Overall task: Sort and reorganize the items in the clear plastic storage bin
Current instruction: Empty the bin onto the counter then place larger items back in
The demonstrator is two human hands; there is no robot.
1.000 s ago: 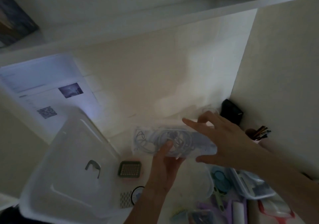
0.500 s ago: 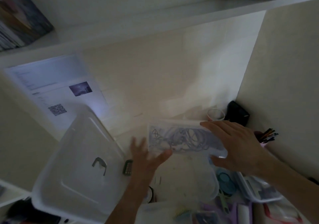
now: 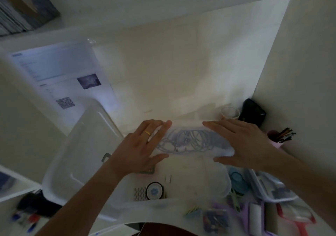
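Both hands, left hand (image 3: 140, 149) and right hand (image 3: 241, 144), hold the cable pouch (image 3: 190, 141) with flat fingers mid-frame above the nearly empty bin (image 3: 214, 190), sorting barely begun.

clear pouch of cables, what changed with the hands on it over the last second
The left hand left the near edge of the clear pouch of cables, pulled off briefly, then came back flat against its left end. The right hand kept to the right end throughout, fingers spread. The pouch stays held over the clear storage bin; the bin lid still lies to the left.
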